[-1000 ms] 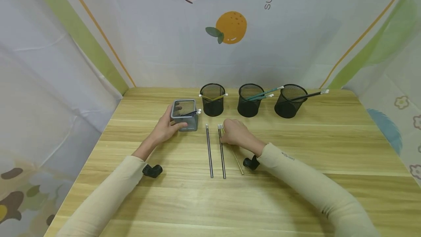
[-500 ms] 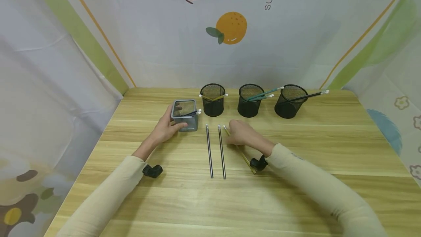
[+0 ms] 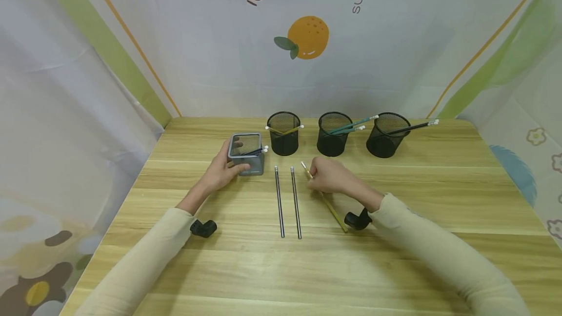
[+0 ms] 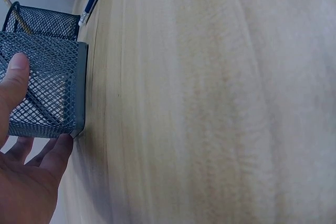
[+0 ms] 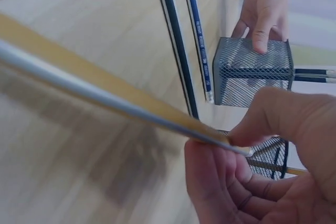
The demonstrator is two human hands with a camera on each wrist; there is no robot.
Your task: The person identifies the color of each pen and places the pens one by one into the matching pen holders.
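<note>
My left hand (image 3: pixel 219 172) grips the square grey mesh pen holder (image 3: pixel 252 164) from its left side, thumb across the front and fingers behind. Dark blue pencils (image 3: pixel 254 151) lean inside it, their white erasers over the right rim. In the right wrist view, my right hand (image 5: pixel 273 166) pinches a yellow pencil (image 5: pixel 121 95) between thumb and fingers near its eraser end. The head view shows this pencil slanting toward the lower right, eraser end up and left. Left of it, a dark blue pencil (image 3: pixel 279 204) and a black pencil (image 3: pixel 296 204) lie side by side on the table.
Three round black mesh pen holders stand at the back: one with yellow pencils (image 3: pixel 284 146), a middle one with green pencils (image 3: pixel 331 145), and a right one with black pencils (image 3: pixel 382 143). A white printed curtain (image 3: pixel 219 62) hangs behind the wooden table (image 3: pixel 246 267).
My right hand has moved right, away from the black pencil, taking the yellow pencil along, and its eraser end has risen. The left hand and the grey holder stay put.
</note>
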